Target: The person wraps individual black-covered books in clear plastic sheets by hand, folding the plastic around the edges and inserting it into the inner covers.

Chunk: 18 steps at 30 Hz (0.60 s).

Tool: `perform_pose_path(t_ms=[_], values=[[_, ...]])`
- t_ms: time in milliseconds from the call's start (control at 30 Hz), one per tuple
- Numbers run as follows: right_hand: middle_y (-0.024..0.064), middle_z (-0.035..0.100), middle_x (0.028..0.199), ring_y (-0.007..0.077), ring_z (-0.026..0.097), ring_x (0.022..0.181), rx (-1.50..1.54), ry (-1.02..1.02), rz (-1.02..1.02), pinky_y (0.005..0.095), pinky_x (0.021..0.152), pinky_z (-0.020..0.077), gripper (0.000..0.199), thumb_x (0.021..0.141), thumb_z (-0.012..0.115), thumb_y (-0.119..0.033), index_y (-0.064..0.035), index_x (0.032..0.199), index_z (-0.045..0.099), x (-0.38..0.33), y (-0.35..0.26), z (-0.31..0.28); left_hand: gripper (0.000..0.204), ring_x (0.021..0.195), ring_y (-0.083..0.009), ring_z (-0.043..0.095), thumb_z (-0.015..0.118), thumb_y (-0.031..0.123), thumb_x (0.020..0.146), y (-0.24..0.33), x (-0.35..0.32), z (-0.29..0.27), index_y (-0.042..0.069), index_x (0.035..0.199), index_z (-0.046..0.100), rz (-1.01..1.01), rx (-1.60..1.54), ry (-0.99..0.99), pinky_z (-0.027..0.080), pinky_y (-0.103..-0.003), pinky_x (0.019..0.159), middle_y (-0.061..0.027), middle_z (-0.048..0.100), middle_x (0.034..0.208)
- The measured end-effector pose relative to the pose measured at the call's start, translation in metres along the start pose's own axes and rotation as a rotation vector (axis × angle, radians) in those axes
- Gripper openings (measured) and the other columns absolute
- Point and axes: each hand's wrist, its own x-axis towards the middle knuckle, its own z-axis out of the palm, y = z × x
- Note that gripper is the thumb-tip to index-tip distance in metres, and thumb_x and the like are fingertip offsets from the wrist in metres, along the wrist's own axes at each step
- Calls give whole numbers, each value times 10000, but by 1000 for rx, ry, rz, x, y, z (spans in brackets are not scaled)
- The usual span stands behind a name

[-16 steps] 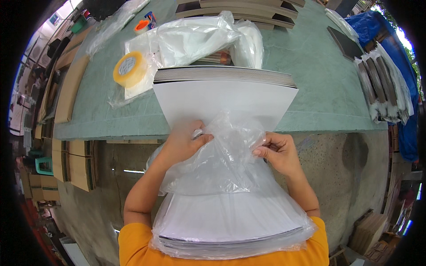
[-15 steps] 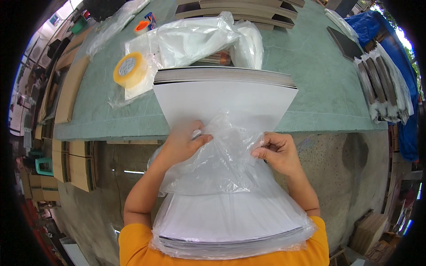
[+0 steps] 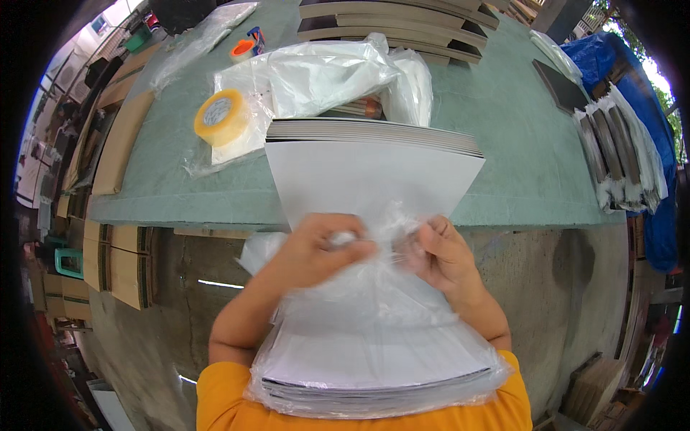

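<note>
A thick stack of white sheets or boards (image 3: 377, 172) projects over the near table edge toward me, its far edges showing as layers. Clear plastic wrapping (image 3: 366, 294) covers its near part, close to my body, and bunches up in the middle. Thumb and fingers of my left hand (image 3: 320, 251) pinch the plastic from the left side, slightly smeared by motion. On the other side, my right hand (image 3: 442, 251) has its fingers curled on the gathered plastic. Part of the plastic hangs loose beyond my left wrist.
On the green table (image 3: 503, 165) lie a roll of yellowish tape (image 3: 219, 118), folded clear plastic bags (image 3: 323, 72) and an orange tape dispenser (image 3: 243, 50). Dark-edged boards (image 3: 395, 32) are stacked at the back. Plastic-wrapped bundles (image 3: 618, 151) sit at right, cardboard (image 3: 126, 144) at left.
Both hands have drawn closer together, the left moving right. The plastic between them is bunched more tightly. The whole view has shifted slightly.
</note>
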Motion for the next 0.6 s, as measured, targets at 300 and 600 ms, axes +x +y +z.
perform_pose_path(t_ms=[300,600], values=[[76,544,778,141,511,731,-871,97,-67,299,690,422,178,800,578,-158,-14,696,573,-7,-10,11,201,730,-148,540,624,147,724,55,-17,-44,30,857,529,153,288,727,431,-260,676,-46,570,780],[116,511,959,208,505,876,-1099,42,-323,333,811,392,328,799,563,-233,-11,1034,505,9,-6,10,141,612,-84,511,581,154,808,42,1,12,16,810,555,-97,-236,4,404,-240,543,-5,569,661]])
